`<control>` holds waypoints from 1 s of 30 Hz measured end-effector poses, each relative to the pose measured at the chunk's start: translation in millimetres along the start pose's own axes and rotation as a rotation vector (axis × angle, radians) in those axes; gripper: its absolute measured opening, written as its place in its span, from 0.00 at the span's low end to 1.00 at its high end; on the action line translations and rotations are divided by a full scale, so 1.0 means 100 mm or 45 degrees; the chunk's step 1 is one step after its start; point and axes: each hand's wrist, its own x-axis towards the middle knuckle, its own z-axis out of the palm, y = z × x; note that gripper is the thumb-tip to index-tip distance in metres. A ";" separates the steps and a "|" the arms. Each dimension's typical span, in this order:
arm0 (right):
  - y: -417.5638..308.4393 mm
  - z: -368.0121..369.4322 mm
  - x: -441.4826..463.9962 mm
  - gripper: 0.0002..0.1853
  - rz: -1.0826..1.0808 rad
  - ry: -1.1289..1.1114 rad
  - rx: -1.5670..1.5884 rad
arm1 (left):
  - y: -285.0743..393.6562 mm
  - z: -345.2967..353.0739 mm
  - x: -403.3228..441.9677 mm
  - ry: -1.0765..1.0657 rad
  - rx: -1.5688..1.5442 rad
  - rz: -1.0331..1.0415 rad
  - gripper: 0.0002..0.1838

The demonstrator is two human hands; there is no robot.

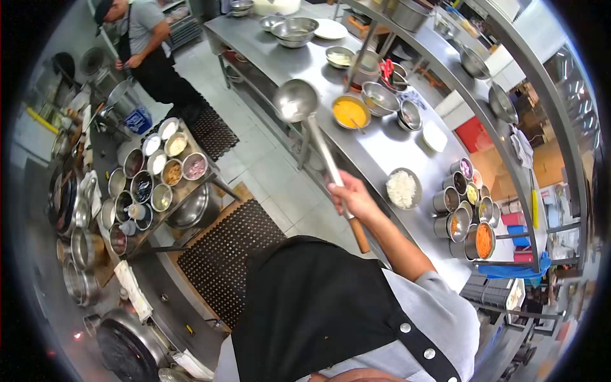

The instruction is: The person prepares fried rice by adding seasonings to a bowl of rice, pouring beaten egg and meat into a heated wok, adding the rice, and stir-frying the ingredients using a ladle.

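Note:
My right hand [355, 198] is closed around the metal handle of a large ladle [296, 102]. The ladle's round bowl points away from me, over the gap beside the steel table, and its wooden grip end [358, 235] sticks out below my hand. The bowl looks bare inside apart from bright reflections. Nearest to it on the table are a bowl of beaten-egg-like yellow liquid [351, 113] with a utensil in it and a bowl of white rice [402, 188]. My left hand is out of view.
A steel table [375, 155] runs along my right, carrying bowls and several ingredient tins [483, 242]. At left, a stand holds seasoning containers [172, 172] beside a stove with woks [127, 350]. A black perforated mat [226, 254] covers the floor. Another person [149, 51] stands at far left.

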 end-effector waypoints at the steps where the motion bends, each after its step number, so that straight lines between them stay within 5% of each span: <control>1: 0.01 -0.27 -0.03 0.25 -0.013 0.194 -0.195 | 0.07 -0.04 0.07 -0.021 0.078 0.047 0.21; 7: -0.13 -1.01 -0.06 0.24 0.084 0.523 -0.388 | 0.54 -0.78 0.89 0.069 0.709 0.422 0.21; 11: 0.15 -1.27 0.13 0.29 -0.027 0.562 -0.784 | 1.55 -1.97 1.21 0.225 -0.842 -0.225 0.22; 17: 0.01 -1.43 0.38 0.34 -0.023 0.641 -0.836 | 2.90 -2.73 1.95 0.121 -0.757 0.107 0.30; 20: 0.07 -1.51 0.55 0.35 -0.051 0.654 -0.859 | 3.80 -3.02 2.23 0.375 -0.610 0.452 0.29; 22: 0.01 -1.50 0.60 0.35 -0.110 0.675 -0.904 | 4.49 -3.33 2.22 0.259 -0.816 0.640 0.26; 24: -0.29 -1.34 0.66 0.35 0.432 0.669 -0.509 | 5.20 -3.69 2.09 0.102 -1.059 0.736 0.25; 30: -0.35 -1.36 0.75 0.36 0.397 0.629 -0.343 | 6.63 -4.17 2.03 -0.536 -1.609 0.905 0.25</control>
